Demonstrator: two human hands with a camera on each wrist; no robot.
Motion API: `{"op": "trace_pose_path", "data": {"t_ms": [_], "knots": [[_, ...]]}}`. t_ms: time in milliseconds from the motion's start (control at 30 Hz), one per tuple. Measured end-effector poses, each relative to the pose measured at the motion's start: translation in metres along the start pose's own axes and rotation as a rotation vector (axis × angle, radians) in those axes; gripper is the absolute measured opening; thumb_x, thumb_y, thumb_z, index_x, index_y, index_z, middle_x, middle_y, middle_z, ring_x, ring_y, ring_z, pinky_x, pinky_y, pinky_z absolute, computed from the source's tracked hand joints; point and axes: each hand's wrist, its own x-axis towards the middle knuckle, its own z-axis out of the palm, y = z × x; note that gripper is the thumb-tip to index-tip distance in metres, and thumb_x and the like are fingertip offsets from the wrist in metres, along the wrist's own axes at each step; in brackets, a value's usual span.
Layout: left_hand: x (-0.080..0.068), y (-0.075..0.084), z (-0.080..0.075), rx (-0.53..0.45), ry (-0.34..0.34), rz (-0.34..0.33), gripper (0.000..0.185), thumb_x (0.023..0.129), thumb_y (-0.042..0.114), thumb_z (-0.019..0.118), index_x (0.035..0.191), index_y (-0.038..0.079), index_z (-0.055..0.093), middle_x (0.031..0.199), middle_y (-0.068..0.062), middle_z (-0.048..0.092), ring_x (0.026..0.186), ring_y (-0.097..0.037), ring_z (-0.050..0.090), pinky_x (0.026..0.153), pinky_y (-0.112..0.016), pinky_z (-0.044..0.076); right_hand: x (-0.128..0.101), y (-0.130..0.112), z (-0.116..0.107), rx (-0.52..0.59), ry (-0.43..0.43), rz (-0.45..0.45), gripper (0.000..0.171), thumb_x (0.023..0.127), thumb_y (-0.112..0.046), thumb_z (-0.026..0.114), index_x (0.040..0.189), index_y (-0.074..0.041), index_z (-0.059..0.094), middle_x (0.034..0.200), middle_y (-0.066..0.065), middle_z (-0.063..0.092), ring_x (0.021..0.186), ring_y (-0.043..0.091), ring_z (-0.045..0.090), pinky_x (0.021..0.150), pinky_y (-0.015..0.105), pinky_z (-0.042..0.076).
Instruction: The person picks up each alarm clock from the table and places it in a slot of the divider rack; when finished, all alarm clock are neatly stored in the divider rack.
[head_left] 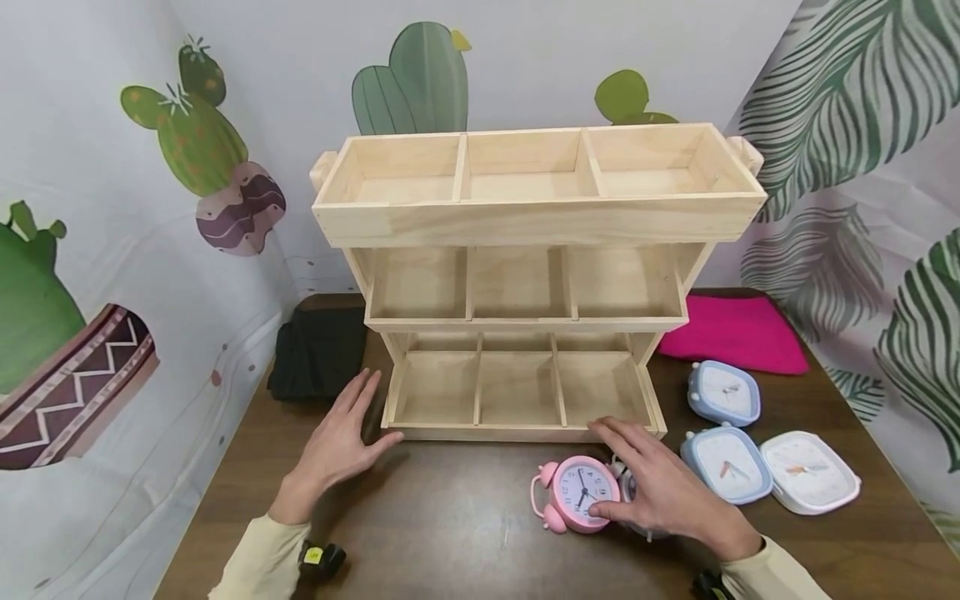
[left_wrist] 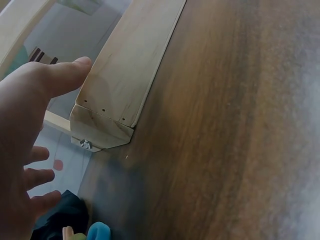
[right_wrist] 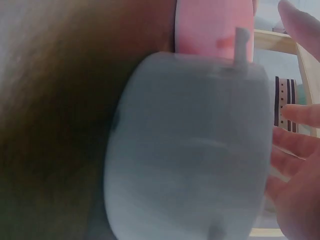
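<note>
A three-tier wooden organizer [head_left: 525, 221] with open compartments stands in the middle of the dark table [head_left: 450, 533]. My left hand [head_left: 351, 421] lies open, fingers straight, beside the organizer's bottom left corner [left_wrist: 107, 120]; the thumb [left_wrist: 62, 75] is close to the wood. My right hand [head_left: 626, 475] is spread in front of the bottom tier. Its thumb touches a pink twin-bell alarm clock [head_left: 577, 493], and the palm covers a whitish clock [right_wrist: 190, 150], mostly hidden in the head view. In the right wrist view the fingers [right_wrist: 295, 172] stay straight, beside that clock, not round it.
Two light blue clocks [head_left: 723, 392] [head_left: 726, 463] and a white clock [head_left: 810, 471] lie at the right. A pink cloth [head_left: 735, 333] sits behind them and a black cloth [head_left: 318, 350] left of the organizer. Printed backdrops close in the table on three sides.
</note>
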Motion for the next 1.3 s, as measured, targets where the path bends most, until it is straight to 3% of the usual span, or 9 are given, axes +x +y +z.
{"op": "trace_pose_path", "data": {"t_ms": [267, 600, 800, 1033, 1300], "knots": [[0.003, -0.003, 0.006, -0.058, 0.001, 0.002, 0.102, 0.079, 0.064, 0.069, 0.157, 0.02, 0.019, 0.156, -0.018, 0.03, 0.139, -0.038, 0.036, 0.104, -0.059, 0.041, 0.004, -0.007, 0.001, 0.026, -0.05, -0.027, 0.1, 0.067, -0.071, 0.075, 0.142, -0.011, 0.049, 0.139, 0.002, 0.049, 0.123, 0.019, 0.05, 0.095, 0.038, 0.047], [0.005, -0.003, 0.007, -0.125, -0.034, 0.004, 0.099, 0.08, 0.06, 0.071, 0.156, 0.019, 0.021, 0.153, -0.016, 0.034, 0.137, -0.037, 0.04, 0.105, -0.056, 0.041, 0.004, -0.01, 0.008, 0.067, -0.082, -0.032, 0.104, 0.062, -0.071, 0.078, 0.144, -0.015, 0.048, 0.142, 0.004, 0.05, 0.125, 0.021, 0.052, 0.092, 0.044, 0.053], [0.005, -0.003, 0.01, -0.175, -0.048, 0.003, 0.098, 0.082, 0.059, 0.07, 0.156, 0.018, 0.021, 0.154, -0.014, 0.034, 0.137, -0.036, 0.039, 0.105, -0.056, 0.041, 0.001, -0.006, 0.014, 0.076, -0.122, -0.051, 0.107, 0.061, -0.072, 0.079, 0.145, -0.013, 0.046, 0.143, 0.005, 0.048, 0.123, 0.021, 0.054, 0.091, 0.042, 0.054], [0.009, -0.006, 0.019, -0.222, -0.021, 0.018, 0.095, 0.08, 0.054, 0.074, 0.153, 0.012, 0.028, 0.152, -0.013, 0.039, 0.137, -0.032, 0.041, 0.107, -0.054, 0.04, 0.0, -0.003, 0.017, 0.075, -0.163, -0.047, 0.109, 0.06, -0.076, 0.075, 0.144, -0.013, 0.046, 0.141, 0.006, 0.05, 0.119, 0.02, 0.057, 0.09, 0.042, 0.055], [0.011, -0.007, 0.025, -0.27, -0.025, 0.0, 0.091, 0.081, 0.051, 0.075, 0.153, 0.017, 0.03, 0.15, -0.012, 0.041, 0.136, -0.032, 0.042, 0.105, -0.055, 0.041, 0.0, -0.003, 0.018, 0.061, -0.181, -0.055, 0.103, 0.061, -0.078, 0.073, 0.137, -0.011, 0.053, 0.133, 0.003, 0.055, 0.111, 0.018, 0.06, 0.084, 0.041, 0.056]]}}
